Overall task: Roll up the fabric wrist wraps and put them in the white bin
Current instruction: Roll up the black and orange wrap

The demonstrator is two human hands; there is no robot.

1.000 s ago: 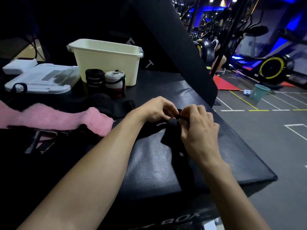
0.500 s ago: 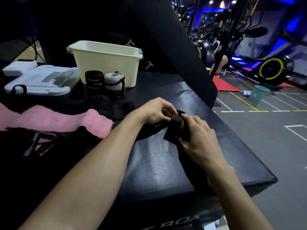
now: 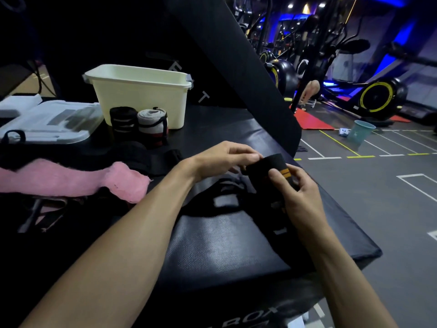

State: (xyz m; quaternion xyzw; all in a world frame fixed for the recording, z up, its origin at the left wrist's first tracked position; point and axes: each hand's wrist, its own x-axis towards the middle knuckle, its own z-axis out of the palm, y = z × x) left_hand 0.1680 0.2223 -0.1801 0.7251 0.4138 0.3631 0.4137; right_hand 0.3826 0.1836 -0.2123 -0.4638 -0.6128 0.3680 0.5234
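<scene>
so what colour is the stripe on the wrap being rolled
Orange, on the black fabric wrist wrap, clearest in the head view.

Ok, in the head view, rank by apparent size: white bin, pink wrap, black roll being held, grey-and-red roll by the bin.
1. white bin
2. pink wrap, partly out of frame, so its place against the bin is unsure
3. and 4. black roll and grey-and-red roll: look alike; nearness makes ranking unsure.
</scene>
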